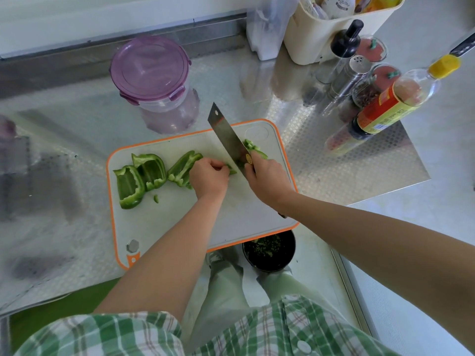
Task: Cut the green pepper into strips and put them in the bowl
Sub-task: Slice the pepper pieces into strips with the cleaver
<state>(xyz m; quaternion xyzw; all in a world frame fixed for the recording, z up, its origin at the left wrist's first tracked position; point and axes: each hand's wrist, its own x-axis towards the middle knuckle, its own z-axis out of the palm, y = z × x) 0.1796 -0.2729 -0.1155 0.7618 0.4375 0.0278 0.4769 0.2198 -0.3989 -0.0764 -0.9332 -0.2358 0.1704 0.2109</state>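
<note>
**Asker:** What did the head camera show?

**Describer:** A person stood at a shiny, embossed steel surface [334,155] and worked on a white plastic cutting board with an orange rim [180,217]. The left hand [209,177] had its fingers curled under and pinned a small green pepper piece [232,171] to the board. The right hand [267,179] was wrapped round the handle of a broad steel cleaver [226,134]. Its flat blade was tilted and sat just beside the left knuckles.

**Asker:** Where was the rest of the pepper?

**Describer:** Three large pepper sections [151,170] lay cupped at the board's left, glossy outside and paler and ribbed inside. A small heap of cut strips [253,147] lay behind the blade on the right. A dark round container [268,250] flecked with green showed just past the board's near edge. Whether that was the bowl could not be told.

**Asker:** How would the cut best be made?

**Describer:** Probably with fingertips tucked back and knuckles guiding the blade down in narrow, even slices. The waxy skin looked slippery, so cutting from the soft inner side seemed safer.

**Asker:** Anything else nearby?

**Describer:** A clear plastic tub with a purple clip lid [150,70] stood beyond the board. A yellow-capped sauce bottle [393,104] and a steel shaker [352,75] were at the far right.
</note>
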